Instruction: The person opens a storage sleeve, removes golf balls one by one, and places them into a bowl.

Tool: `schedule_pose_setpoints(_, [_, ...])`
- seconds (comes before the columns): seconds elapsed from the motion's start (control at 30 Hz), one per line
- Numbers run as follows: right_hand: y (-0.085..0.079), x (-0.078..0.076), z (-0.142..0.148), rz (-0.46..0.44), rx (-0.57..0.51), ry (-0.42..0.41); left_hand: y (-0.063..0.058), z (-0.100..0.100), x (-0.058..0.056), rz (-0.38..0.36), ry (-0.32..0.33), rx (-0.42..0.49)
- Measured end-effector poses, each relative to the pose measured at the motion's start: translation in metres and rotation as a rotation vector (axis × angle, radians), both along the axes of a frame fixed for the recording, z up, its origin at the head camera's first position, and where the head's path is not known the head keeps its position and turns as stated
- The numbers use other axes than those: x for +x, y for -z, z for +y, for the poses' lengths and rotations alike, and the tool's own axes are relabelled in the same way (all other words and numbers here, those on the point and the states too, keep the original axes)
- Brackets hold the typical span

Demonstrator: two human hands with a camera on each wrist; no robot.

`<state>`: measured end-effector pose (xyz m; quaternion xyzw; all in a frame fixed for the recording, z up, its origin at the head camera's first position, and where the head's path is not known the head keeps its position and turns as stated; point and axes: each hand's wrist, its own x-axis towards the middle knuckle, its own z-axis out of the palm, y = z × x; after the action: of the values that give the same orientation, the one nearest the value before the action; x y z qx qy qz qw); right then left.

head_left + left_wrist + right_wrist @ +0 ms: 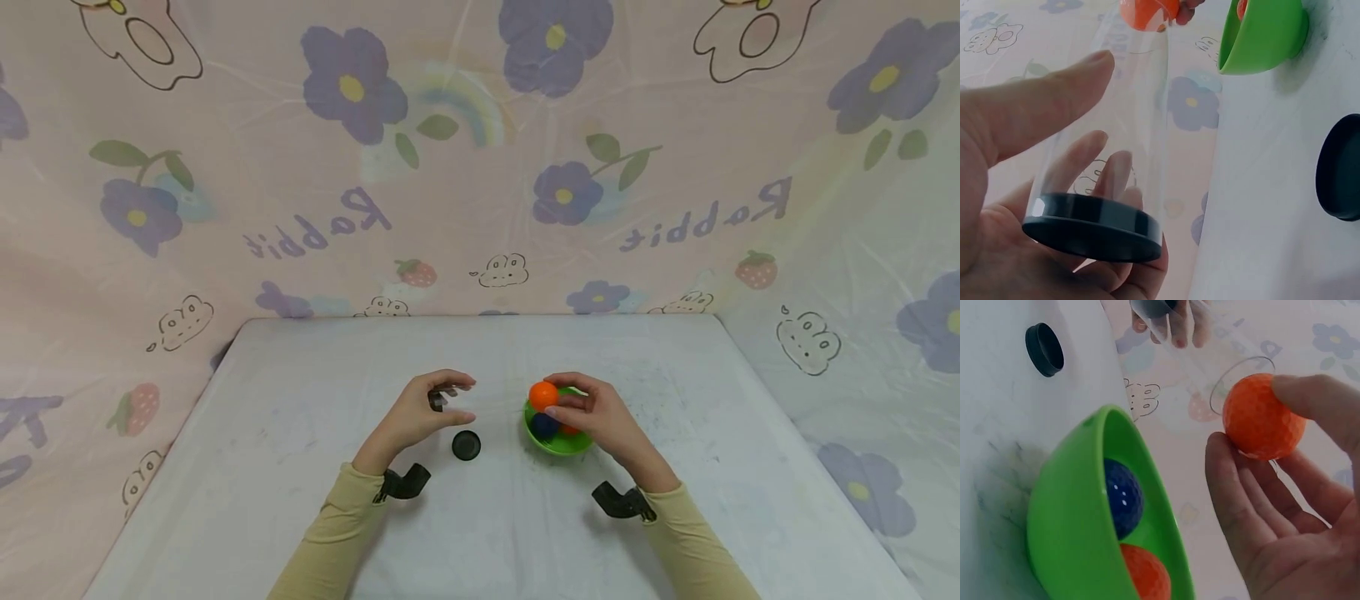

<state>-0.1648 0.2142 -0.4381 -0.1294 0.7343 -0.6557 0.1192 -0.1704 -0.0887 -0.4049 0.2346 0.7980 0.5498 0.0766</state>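
Observation:
My left hand [414, 414] holds a clear cylindrical tube [1141, 112] lying nearly level above the table, its black end cap [1094, 231] toward the palm. Between the thumb and fingertips of my right hand [600, 414] is an orange dimpled golf ball [1263, 419]. That ball is at the tube's uncapped rim; whether it touches the rim I cannot tell. Below the right hand, a green bowl [558, 447] contains a dark blue ball [1124, 500] and another orange ball [1147, 572]. A loose round black cap [467, 445] lies on the table near the left hand.
The white-covered table [480, 533] ends at a hanging cloth [465, 192] printed with flowers and rabbits, which also runs along both sides. A black curved mount sits on each wrist, the left mount [405, 482] and the right mount [621, 502].

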Motion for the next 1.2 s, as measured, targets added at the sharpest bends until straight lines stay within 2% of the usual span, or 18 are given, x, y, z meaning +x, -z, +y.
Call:
schedule_pose_setpoints(0.3, [-0.001, 0.001, 0.007, 0.034, -0.021, -0.023, 0.006, -0.002, -0.001, -0.013, -0.017, 0.015])
schedule_pose_setpoints(0.73, [0.004, 0.004, 0.015, 0.062, 0.028, -0.057, 0.01, -0.004, 0.001, -0.016, -0.015, 0.025])
schedule_pose_setpoints(1.2, [0.009, 0.002, 0.023, 0.131, 0.204, -0.108, 0.013, -0.003, 0.001, -0.043, -0.002, 0.045])
